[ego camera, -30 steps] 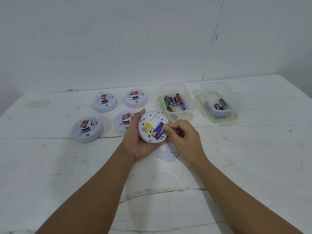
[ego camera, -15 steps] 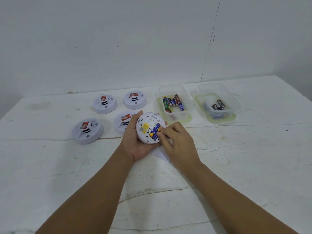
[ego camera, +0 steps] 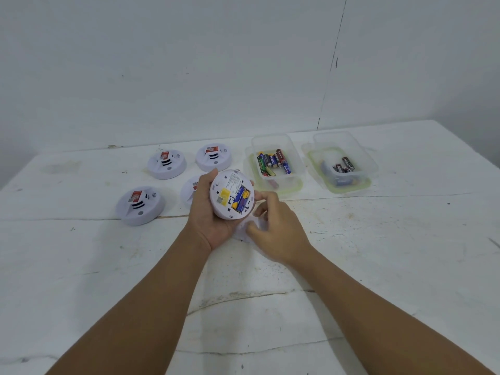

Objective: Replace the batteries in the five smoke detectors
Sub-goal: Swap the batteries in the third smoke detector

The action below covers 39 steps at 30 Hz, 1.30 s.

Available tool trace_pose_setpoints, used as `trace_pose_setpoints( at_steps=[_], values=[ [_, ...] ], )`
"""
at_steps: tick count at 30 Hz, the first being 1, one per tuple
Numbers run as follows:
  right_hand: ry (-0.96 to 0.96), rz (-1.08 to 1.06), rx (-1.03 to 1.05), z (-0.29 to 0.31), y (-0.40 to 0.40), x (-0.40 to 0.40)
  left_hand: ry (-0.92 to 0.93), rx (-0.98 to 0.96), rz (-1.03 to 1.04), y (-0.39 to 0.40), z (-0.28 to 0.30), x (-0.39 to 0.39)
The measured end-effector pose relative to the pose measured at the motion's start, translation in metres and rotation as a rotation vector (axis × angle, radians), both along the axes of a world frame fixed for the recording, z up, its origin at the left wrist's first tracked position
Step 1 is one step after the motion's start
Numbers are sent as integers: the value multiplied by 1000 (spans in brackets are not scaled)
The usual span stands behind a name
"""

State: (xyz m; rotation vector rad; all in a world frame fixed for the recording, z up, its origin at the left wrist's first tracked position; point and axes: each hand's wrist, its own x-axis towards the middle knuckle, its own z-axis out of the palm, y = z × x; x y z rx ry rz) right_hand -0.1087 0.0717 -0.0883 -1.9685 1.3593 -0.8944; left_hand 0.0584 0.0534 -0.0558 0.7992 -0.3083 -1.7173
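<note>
The left hand [ego camera: 213, 223] grips one smoke detector [ego camera: 232, 194] back-up, two batteries [ego camera: 240, 197] seated in it. The right hand [ego camera: 276, 228], fingers loosely curled and holding nothing, hovers at its 4 o'clock. Four more detectors [ego camera: 140, 205] lie at 9 to 11 o'clock on the tabletop [ego camera: 378, 266]. Two clear tubs [ego camera: 276, 158] of batteries stand at 1 to 2 o'clock.

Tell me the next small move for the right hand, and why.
Probably pick up the white cover plate lying on the table under the hands and fit it back on. The left hand holds the smoke detector back-up with blue batteries seated in its open compartment, and the right hand hovers over that plate, holding nothing.
</note>
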Motion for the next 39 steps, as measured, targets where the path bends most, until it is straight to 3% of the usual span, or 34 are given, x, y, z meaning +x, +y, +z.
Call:
trace_pose_setpoints(
  at_steps=[6,10,15,19,22,27,31,39],
  values=[
    [331,86,-19,-2,-6,0,-84,-34,23,17,6,21],
    [343,77,33,2,-8,2,-39,-49,63,34,6,35],
    [218,-23,8,1,-3,8,-25,-44,56,48,2,40],
    [-157,-197,1,6,5,12,42,-37,66,54,1,41],
    [-331,-135,-80,17,11,22,58,-33,33,55,-1,36],
    [-198,85,-170,27,23,44,54,-1,-86,60,4,25],
    [-98,133,-222,20,21,52,99,39,-108,60,4,28],
    [-111,153,-223,24,19,57,76,43,-176,57,2,31]
  ],
)
